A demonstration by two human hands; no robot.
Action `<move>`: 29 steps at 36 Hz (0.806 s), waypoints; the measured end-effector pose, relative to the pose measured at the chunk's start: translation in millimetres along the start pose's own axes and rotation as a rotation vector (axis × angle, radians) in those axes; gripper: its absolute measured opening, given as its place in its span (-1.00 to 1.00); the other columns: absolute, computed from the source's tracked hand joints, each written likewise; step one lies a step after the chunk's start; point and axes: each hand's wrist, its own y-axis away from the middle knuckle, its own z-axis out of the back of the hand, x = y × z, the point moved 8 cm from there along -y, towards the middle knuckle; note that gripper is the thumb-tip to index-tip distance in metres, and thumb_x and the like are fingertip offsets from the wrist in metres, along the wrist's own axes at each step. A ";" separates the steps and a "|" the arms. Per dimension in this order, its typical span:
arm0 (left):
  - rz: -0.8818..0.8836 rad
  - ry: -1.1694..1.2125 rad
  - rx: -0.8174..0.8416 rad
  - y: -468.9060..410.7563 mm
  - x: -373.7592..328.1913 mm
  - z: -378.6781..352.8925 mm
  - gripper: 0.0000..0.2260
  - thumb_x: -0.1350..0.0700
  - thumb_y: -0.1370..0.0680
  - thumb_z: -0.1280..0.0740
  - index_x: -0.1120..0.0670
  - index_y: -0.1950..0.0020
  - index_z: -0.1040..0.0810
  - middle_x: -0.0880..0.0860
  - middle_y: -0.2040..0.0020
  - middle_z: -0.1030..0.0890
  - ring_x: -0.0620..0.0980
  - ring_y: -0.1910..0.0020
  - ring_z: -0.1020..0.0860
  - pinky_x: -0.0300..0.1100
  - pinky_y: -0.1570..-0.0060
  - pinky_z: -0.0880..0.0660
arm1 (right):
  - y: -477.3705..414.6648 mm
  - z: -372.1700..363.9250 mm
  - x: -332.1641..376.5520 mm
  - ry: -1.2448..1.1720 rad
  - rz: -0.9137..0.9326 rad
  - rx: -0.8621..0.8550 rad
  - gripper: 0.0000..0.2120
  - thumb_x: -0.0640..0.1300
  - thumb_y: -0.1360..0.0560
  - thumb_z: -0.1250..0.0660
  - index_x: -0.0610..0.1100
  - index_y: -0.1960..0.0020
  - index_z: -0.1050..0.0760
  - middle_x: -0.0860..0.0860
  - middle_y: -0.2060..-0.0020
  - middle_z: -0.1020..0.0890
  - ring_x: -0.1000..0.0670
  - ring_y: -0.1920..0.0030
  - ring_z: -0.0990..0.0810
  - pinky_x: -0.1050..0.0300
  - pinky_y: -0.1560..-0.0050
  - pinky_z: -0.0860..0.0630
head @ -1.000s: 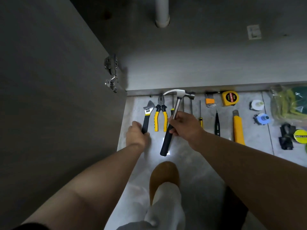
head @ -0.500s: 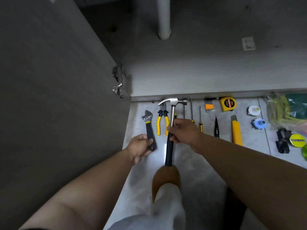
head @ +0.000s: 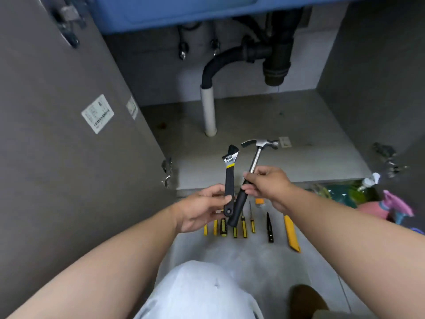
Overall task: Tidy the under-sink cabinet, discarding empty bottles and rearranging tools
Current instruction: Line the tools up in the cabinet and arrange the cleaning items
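- The cabinet (head: 264,125) stands open under a blue sink (head: 184,10). Inside it, a white pipe (head: 208,111) rises from the cabinet floor to a black hose (head: 218,65), which curves over to a black drain trap (head: 277,63).
- A small white tag (head: 285,142) lies flat on the cabinet floor near its front edge.
- The door (head: 57,157) is swung out on the left side, with a white label (head: 97,113) on its inner face and a metal hinge (head: 166,172) low on its edge.
- The left hand (head: 200,210) holds the adjustable wrench (head: 230,176) by the lower end of its black handle, fingers (head: 220,200) and thumb curled round it. The wrench stands nearly upright in the air, head up, just in front of the cabinet's front edge.
- The right hand (head: 269,187) grips the hammer (head: 255,158) where the steel shaft meets the black grip, fingers (head: 255,175) closed round it. The head is raised and tilted away, over the front of the cabinet floor.
- The hammer's grip lies close against the wrench's handle end — whether they touch, I cannot tell.
- On the tiled floor (head: 230,254) below the hands lies a row of tools, partly hidden by both hands: several yellow handles (head: 215,226), a black probe (head: 270,229) and a yellow utility knife (head: 292,233) at the right end.
- To the right of the cabinet sit a pink spray bottle (head: 386,208) and a clear bag (head: 340,194) of green things, all blurred.
- At the bottom are a knee (head: 200,291) in pale trousers and a brown slipper (head: 305,300).
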 end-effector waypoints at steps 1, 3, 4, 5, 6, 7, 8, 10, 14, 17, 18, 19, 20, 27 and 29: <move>-0.016 -0.026 0.036 2.9 -15.7 -13.3 -0.79 0.21 -0.64 -0.31 0.05 -0.26 -0.51 0.15 -0.10 -0.57 0.00 0.00 -0.58 -0.12 -0.12 -0.45 | 4.8 4.1 12.7 -0.042 0.025 -0.012 -0.69 -0.25 -0.57 -0.39 -0.13 0.28 -0.34 -0.18 0.32 -0.58 0.07 0.44 -0.68 0.27 0.46 -0.59; -0.045 -0.046 0.088 8.8 -44.5 -37.0 -0.77 0.20 -0.64 -0.30 0.04 -0.29 -0.48 0.20 -0.17 -0.56 0.12 -0.16 -0.55 -0.11 -0.04 -0.43 | 15.1 10.3 37.1 -0.109 0.081 -0.023 -0.66 -0.26 -0.57 -0.39 -0.13 0.30 -0.32 -0.19 0.31 -0.59 0.02 0.40 -0.69 0.20 0.36 -0.66; -0.057 -0.038 0.109 12.0 -58.1 -48.1 -0.77 0.20 -0.64 -0.29 0.05 -0.29 -0.48 0.19 -0.19 -0.59 0.15 -0.22 -0.55 -0.12 -0.02 -0.47 | 20.7 13.9 48.7 -0.135 0.109 -0.031 -0.65 -0.27 -0.57 -0.38 -0.13 0.31 -0.32 -0.19 0.30 -0.60 0.01 0.38 -0.68 0.18 0.30 -0.66; -0.070 -0.038 0.124 15.1 -70.7 -58.3 -0.78 0.20 -0.64 -0.28 0.06 -0.28 -0.49 0.18 -0.18 -0.61 0.14 -0.21 -0.56 -0.12 -0.01 -0.50 | 26.5 17.5 59.3 -0.159 0.136 -0.040 -0.65 -0.27 -0.58 -0.37 -0.13 0.32 -0.33 -0.17 0.31 -0.60 0.01 0.38 -0.67 0.19 0.30 -0.67; -0.081 -0.062 0.129 18.4 -81.4 -67.2 -0.81 0.20 -0.65 -0.27 0.05 -0.25 -0.50 0.16 -0.12 -0.63 0.10 -0.13 -0.58 -0.12 0.01 -0.52 | 32.6 21.0 69.1 -0.183 0.158 -0.047 -0.67 -0.26 -0.59 -0.36 -0.14 0.32 -0.36 -0.14 0.32 -0.61 0.04 0.41 -0.65 0.21 0.34 -0.66; -0.095 -0.111 0.116 21.9 -90.8 -74.3 -0.85 0.19 -0.65 -0.27 0.04 -0.20 -0.51 0.12 -0.02 -0.63 0.04 0.00 -0.58 -0.14 0.07 -0.50 | 39.2 23.9 78.1 -0.212 0.173 -0.048 -0.70 -0.24 -0.61 -0.33 -0.14 0.30 -0.41 -0.11 0.32 -0.61 0.07 0.43 -0.64 0.24 0.37 -0.63; -0.118 -0.175 0.086 25.0 -99.4 -79.4 -0.89 0.18 -0.65 -0.27 0.02 -0.15 -0.51 0.07 0.09 -0.61 -0.02 0.13 -0.56 -0.17 0.16 -0.46 | 45.9 25.7 85.4 -0.248 0.176 -0.039 -0.73 -0.22 -0.63 -0.30 -0.15 0.25 -0.47 -0.09 0.31 -0.63 0.09 0.45 -0.63 0.26 0.38 -0.61; -0.171 -0.307 -0.008 28.7 -112.3 -83.8 -0.92 0.17 -0.65 -0.28 0.00 -0.08 -0.51 -0.01 0.25 -0.55 -0.10 0.31 -0.47 -0.23 0.32 -0.35 | 57.8 25.0 94.8 -0.314 0.170 0.009 -0.77 -0.17 -0.66 -0.23 -0.15 0.14 -0.56 -0.05 0.29 -0.65 0.11 0.42 -0.63 0.25 0.32 -0.62; -0.265 -0.540 -0.212 32.6 -120.5 -82.6 -0.93 0.18 -0.63 -0.32 0.03 0.02 -0.49 -0.02 0.30 -0.52 -0.14 0.39 -0.41 -0.27 0.42 -0.28 | 73.7 12.2 95.9 -0.263 0.159 0.086 -0.79 -0.10 -0.67 -0.21 -0.15 -0.02 -0.58 -0.03 0.23 -0.64 0.04 0.24 -0.58 0.25 0.27 -0.56; -0.283 -0.564 -0.319 36.2 -116.9 -74.4 -0.88 0.15 -0.63 -0.33 0.02 0.10 -0.46 0.02 0.29 -0.48 -0.08 0.37 -0.38 -0.23 0.43 -0.24 | 75.3 2.7 91.2 -0.093 0.176 0.046 -0.90 -0.19 -0.61 -0.29 -0.15 0.06 -0.56 -0.12 0.19 -0.57 -0.02 0.21 -0.52 0.25 0.32 -0.46; -0.276 -0.545 -0.335 37.3 -116.4 -70.8 -0.87 0.13 -0.63 -0.33 0.01 0.12 -0.46 0.02 0.32 -0.47 -0.07 0.38 -0.37 -0.22 0.44 -0.22 | 73.7 1.1 89.1 -0.075 0.172 0.024 -0.85 -0.20 -0.60 -0.31 -0.15 0.15 -0.53 -0.14 0.21 -0.56 -0.03 0.23 -0.51 0.21 0.31 -0.46; -0.264 -0.529 -0.347 38.0 -117.1 -67.4 -0.86 0.10 -0.63 -0.32 0.01 0.12 -0.47 0.01 0.33 -0.46 -0.06 0.38 -0.37 -0.21 0.42 -0.23 | 70.7 0.0 86.3 -0.090 0.157 0.004 -0.77 -0.19 -0.60 -0.33 -0.14 0.23 -0.46 -0.15 0.24 -0.55 -0.03 0.29 -0.51 0.18 0.33 -0.48; -0.254 -0.516 -0.362 38.8 -119.1 -63.1 -0.87 0.06 -0.63 -0.32 0.00 0.11 -0.49 0.00 0.32 -0.47 -0.06 0.35 -0.38 -0.20 0.38 -0.25 | 67.4 -1.3 82.7 -0.132 0.126 -0.005 -0.72 -0.18 -0.60 -0.35 -0.13 0.27 -0.39 -0.15 0.28 -0.54 0.00 0.35 -0.51 0.17 0.36 -0.52; -0.285 -0.591 -0.555 19.2 -119.7 -0.8 -0.87 0.06 -0.64 -0.29 -0.02 0.08 -0.40 0.00 0.26 -0.41 -0.04 0.29 -0.33 -0.13 0.25 -0.29 | 28.7 -3.5 61.2 -0.099 -0.011 -0.016 -0.78 -0.15 -0.63 -0.31 -0.10 0.18 -0.39 -0.04 0.33 -0.59 0.10 0.51 -0.57 0.17 0.36 -0.61; -0.261 -0.623 -0.617 6.6 -107.6 25.5 -0.88 0.13 -0.65 -0.27 -0.03 -0.01 -0.33 0.00 0.24 -0.38 -0.05 0.32 -0.31 -0.14 0.29 -0.29 | 16.5 -2.5 53.4 0.028 -0.019 -0.011 -0.75 -0.15 -0.63 -0.30 -0.09 0.21 -0.39 -0.05 0.34 -0.57 0.06 0.45 -0.53 0.20 0.40 -0.54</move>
